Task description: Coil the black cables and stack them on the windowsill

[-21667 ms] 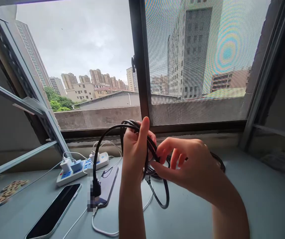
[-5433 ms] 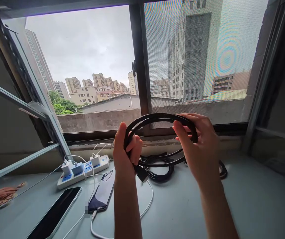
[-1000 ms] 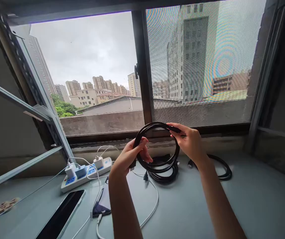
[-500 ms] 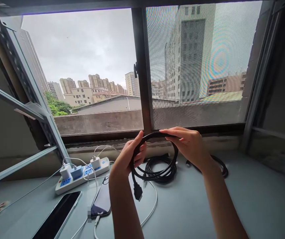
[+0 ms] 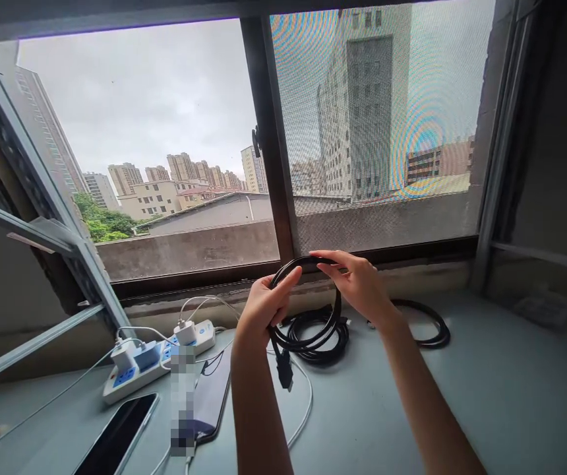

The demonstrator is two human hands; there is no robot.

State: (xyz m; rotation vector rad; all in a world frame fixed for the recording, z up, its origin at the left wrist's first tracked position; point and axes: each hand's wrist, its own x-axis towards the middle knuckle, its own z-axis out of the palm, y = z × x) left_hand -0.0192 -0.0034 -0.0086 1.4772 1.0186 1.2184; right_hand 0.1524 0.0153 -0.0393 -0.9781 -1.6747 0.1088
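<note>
A black cable (image 5: 339,300) is held up in a loose coil above the tabletop. My left hand (image 5: 264,303) is closed round the coil's left side, thumb on top. From below that hand hangs the cable's flat plug (image 5: 284,371), which looks like a video connector. My right hand (image 5: 350,277) pinches the top of the coil between thumb and fingers. Behind and below lies another black coiled cable (image 5: 320,359) on the table, partly hidden by the held one. A further black cable coil (image 5: 434,343) rests to the right, partly behind my right wrist.
A white power strip (image 5: 149,373) with several plugged-in chargers stands at the left. Two phones lie in front of it, one dark phone (image 5: 118,435) and one with a cable (image 5: 217,402). A white cable (image 5: 308,402) curves across the table (image 5: 486,396). The window (image 5: 264,165) is behind.
My right hand has moved slightly left, nearer my left hand. The coil now shows more than one strand, and the plug hangs a little further right. The view has shifted slightly.
</note>
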